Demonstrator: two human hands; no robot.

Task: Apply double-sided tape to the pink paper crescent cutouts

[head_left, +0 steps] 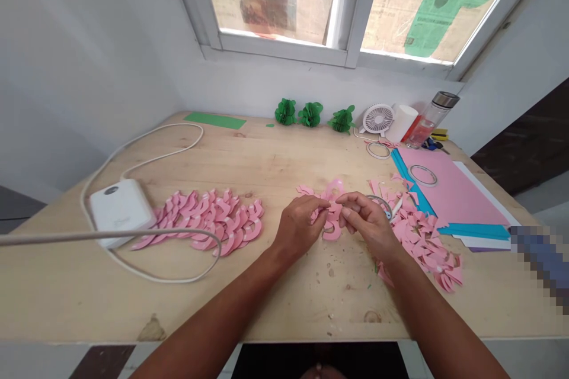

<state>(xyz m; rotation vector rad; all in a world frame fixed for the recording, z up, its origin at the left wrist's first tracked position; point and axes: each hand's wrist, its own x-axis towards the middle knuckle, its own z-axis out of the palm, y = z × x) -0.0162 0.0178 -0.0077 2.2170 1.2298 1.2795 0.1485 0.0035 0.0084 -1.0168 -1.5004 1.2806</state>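
My left hand (302, 220) is closed in a pinch, with a pink paper piece (314, 214) at its fingertips. Just to its right, my right hand (368, 224) has thumb and forefinger pressed together; whatever lies between them is too small to make out. Under and between both hands, several curved pink paper pieces (331, 234) rest on the wooden table. A layered pile of pink paper arcs (222, 222) with light strips on them spreads out to the left. Right of my right hand lies a heap of pink paper scraps (422, 243), partly covering a tape roll (383, 204).
A white power bank (120, 210) with a looping cable (155, 280) occupies the table's left side. Green paper balls (310, 114), a small fan (377, 118) and a glass bottle (431, 121) stand at the back. Pink sheets (471, 192) with another tape roll (423, 175) lie right.
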